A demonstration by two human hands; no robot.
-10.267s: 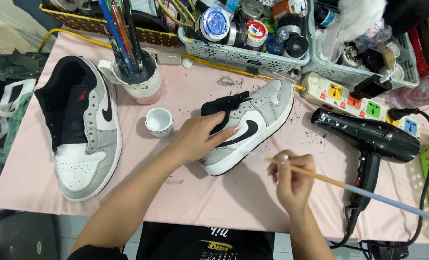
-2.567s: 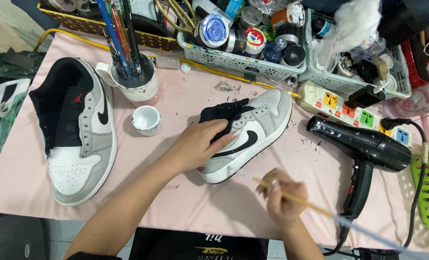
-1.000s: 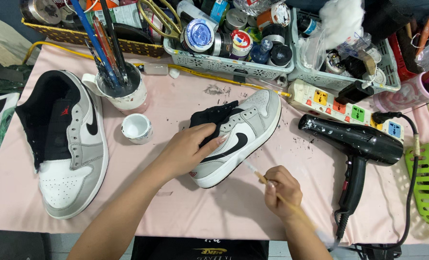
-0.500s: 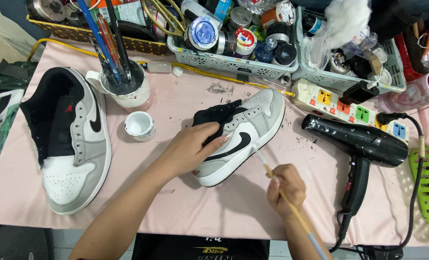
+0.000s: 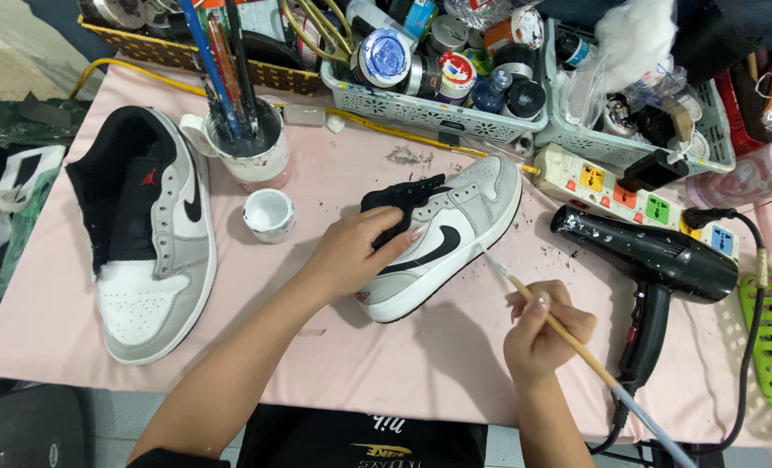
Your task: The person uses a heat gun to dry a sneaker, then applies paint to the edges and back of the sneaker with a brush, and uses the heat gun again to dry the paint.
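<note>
The held sneaker [image 5: 442, 238] is grey and white with black trim, on a paint-flecked pink worktop [image 5: 351, 347] beside a black hairdryer [image 5: 650, 260].

Paint-flecked pink-covered table [image 5: 343, 173] over grey floor [image 5: 126, 416]
</note>
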